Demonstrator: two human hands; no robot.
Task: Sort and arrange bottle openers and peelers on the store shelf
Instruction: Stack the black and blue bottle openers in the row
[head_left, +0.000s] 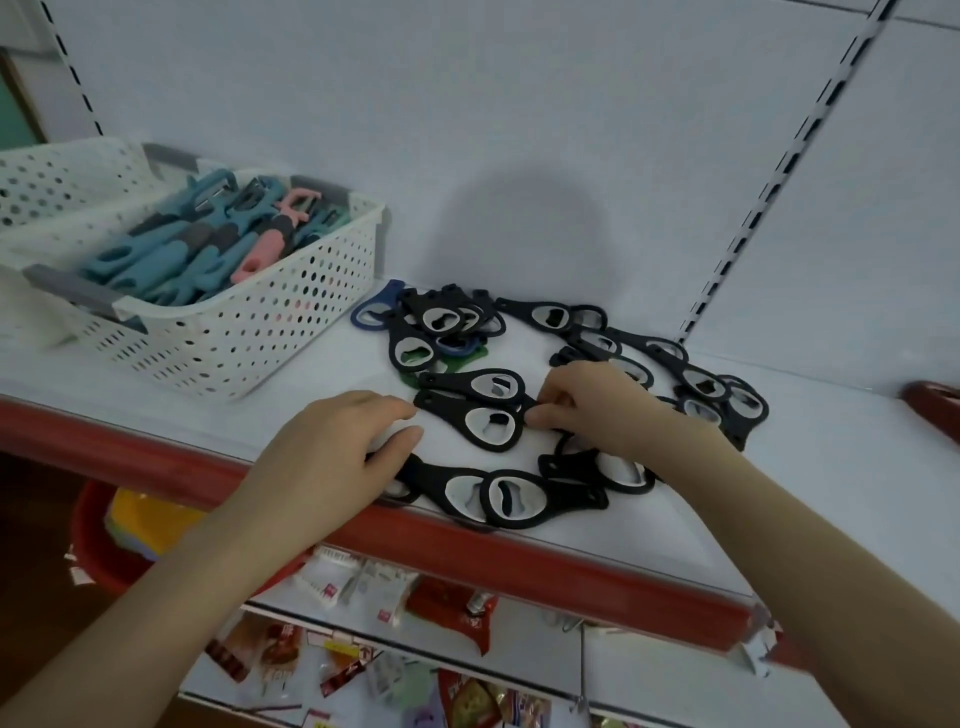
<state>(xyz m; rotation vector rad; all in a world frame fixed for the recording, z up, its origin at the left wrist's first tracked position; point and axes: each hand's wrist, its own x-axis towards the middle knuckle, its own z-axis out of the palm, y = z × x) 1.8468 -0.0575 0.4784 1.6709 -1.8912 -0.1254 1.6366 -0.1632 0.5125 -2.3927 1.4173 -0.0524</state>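
Single head cam, no second view, so no overlap. It looked forward and down onto the white shelf (311, 374) from just in front of its red front edge (519, 551), close in. Wide-angle: slotted uprights on the back panel (519, 130) bowed outward. Frame reached from the shelf's back edge and rear panel at top down to hanging packets (363, 587) below the front edge. Both forearms entered from the bottom corners.

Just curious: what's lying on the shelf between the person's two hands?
In the head view, two overlapping black bottle openers lie between the left hand and right hand.
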